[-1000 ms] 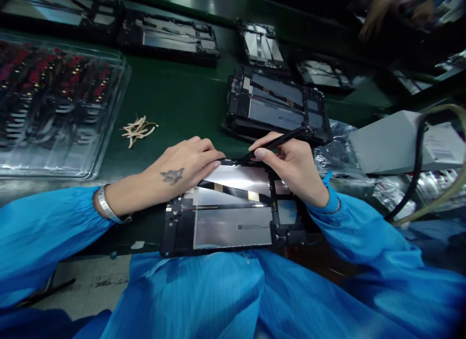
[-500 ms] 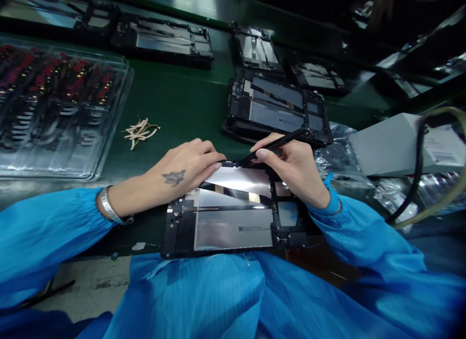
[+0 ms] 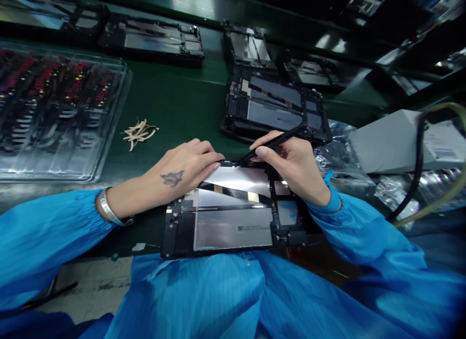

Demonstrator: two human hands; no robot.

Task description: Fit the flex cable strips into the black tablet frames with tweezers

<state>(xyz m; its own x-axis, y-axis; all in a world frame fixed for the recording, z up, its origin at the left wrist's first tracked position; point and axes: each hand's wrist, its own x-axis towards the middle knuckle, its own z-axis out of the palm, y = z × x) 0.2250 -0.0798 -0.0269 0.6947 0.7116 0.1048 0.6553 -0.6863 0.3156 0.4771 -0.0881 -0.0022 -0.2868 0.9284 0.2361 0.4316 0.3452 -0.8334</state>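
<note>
An opened tablet body, with a silver inner face and dark flex strips, lies at the table's front edge. My left hand rests on its upper left edge, fingers bent together at the rim; whatever is under the fingertips is hidden. In my right hand is a black pen-like tool, pinched between thumb and fingers. The tool slants down to the left, and its tip is at the tablet's top edge, just right of my left fingertips.
Beyond lie stacked opened tablets and more units in a back row. A clear tray of parts stands left, near a pile of beige strips. At right are a white box, plastic bags and a cable.
The tool in my right hand has tilted slightly lower, its tip still at the tablet's top edge. My left hand holds nearly the same place. The view has shifted a little.
</note>
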